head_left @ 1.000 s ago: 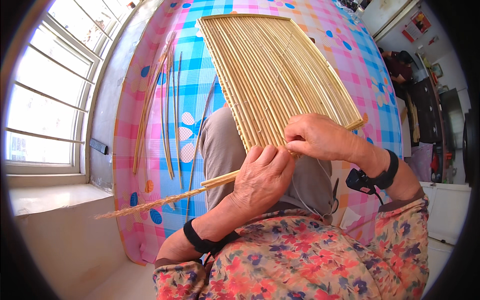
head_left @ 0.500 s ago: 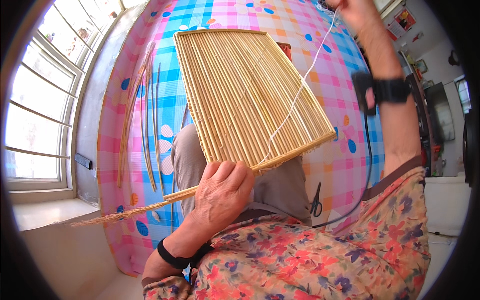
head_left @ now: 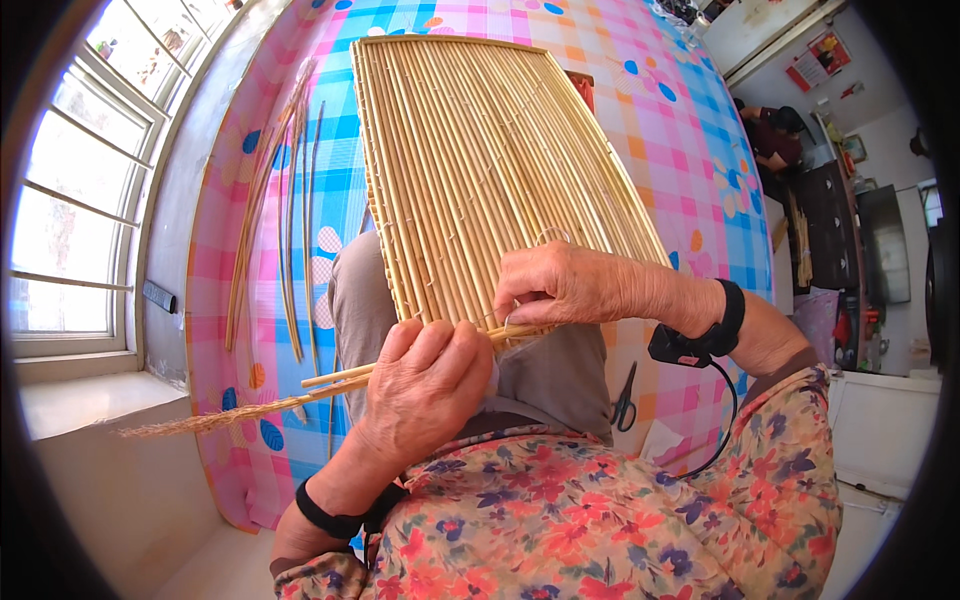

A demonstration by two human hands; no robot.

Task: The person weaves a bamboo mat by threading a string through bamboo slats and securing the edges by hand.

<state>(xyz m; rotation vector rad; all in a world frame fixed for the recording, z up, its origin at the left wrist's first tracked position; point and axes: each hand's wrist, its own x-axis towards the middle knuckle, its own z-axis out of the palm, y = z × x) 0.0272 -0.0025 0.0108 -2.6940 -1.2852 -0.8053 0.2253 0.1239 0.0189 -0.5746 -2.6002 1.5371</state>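
A panel of straight, pale straw stalks stitched side by side rests over my lap, tilted away from me. My left hand is closed around its near edge and loose stalks laid along it. Those stalks stick out to the left, one with a feathery seed head. At that same edge, just right of my left hand, my right hand is closed, its fingers pinching a white string. A short loop of the string shows at the fingertips; whether a needle is there is hidden.
Loose stalks lie to the left on the checked, flowered sheet. Black scissors lie right of my lap. A remote control sits on the ledge by the barred window. Another person is at the far right.
My right hand has come down from the far upper right to the panel's near edge. The long, taut string no longer stretches across the panel. The left hand keeps its hold.
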